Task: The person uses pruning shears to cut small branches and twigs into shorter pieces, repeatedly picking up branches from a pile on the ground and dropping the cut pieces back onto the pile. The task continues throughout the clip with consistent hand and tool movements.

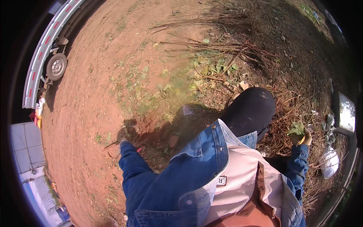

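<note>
My left hand reaches out at the left, mostly hidden by its denim cuff. A thin brown stick shows beside it, and a small pinkish-red piece lies near the cuff; whether the hand grips either is unclear. At the right, my right hand is closed around a green leafy or net-like clump. A curved yellow-orange strip shows at its palm. Beyond my dark-trousered knee lie cut leaves and a bundle of thin bare branches on reddish soil.
More branches lie farther off, and tangled twigs lie beside my knee. A flatbed vehicle with a wheel stands at the upper left. At the right are a white sack and a pale box-like object.
</note>
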Motion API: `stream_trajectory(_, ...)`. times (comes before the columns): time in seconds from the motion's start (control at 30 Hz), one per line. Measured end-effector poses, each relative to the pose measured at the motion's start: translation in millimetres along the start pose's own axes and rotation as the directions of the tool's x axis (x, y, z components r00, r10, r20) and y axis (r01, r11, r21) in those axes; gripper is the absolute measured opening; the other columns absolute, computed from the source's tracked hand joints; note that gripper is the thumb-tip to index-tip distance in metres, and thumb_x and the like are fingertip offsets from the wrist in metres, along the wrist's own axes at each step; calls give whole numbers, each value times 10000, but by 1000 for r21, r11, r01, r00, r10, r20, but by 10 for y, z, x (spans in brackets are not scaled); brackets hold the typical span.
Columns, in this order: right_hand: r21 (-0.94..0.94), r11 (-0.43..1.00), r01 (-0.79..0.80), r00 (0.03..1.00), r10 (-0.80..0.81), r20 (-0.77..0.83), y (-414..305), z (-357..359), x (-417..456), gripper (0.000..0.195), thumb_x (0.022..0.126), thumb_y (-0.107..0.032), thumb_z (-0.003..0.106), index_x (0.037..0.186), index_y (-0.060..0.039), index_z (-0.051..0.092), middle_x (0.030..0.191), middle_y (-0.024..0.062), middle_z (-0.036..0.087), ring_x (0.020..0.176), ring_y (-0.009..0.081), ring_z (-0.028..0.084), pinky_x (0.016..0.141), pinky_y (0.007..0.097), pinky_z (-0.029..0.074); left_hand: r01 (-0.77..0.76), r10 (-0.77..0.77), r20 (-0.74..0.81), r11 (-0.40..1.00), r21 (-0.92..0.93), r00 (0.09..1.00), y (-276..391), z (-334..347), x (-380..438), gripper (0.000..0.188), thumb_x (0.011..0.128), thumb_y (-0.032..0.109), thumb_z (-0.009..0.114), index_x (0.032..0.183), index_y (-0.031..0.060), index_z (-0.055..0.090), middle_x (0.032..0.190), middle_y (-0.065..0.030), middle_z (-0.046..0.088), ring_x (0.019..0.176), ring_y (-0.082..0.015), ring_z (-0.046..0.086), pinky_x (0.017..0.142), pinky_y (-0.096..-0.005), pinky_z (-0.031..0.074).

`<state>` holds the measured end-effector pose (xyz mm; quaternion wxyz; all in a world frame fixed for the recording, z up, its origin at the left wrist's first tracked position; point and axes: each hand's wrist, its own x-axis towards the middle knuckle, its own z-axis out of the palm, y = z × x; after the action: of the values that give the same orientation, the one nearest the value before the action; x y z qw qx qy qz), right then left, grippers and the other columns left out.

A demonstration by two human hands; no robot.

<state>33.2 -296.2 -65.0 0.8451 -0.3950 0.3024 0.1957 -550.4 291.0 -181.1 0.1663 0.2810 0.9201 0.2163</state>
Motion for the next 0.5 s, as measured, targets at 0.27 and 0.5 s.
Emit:
stream_trajectory(0.27,-88,996,-23,974,3,-225,177,-3,85,313,734,-134,477,1032,-42,504,946,141,558,857,332,532,796,545,403,-925,612,709,346,158,350,1431,1828,-3159,660,690,351,634,1265,152,380,1261,-119,420,1171,-286,388,970,-417,304)
stream_trajectory(0.5,-133,990,-52,950,8,-313,477,-320,482,125,699,-85,472,800,-19,503,748,102,514,709,281,545,649,427,492,-983,520,838,-155,-96,-164,1566,3154,-5570,762,655,464,636,1267,112,350,1294,-125,353,1217,-289,294,1017,-447,189)
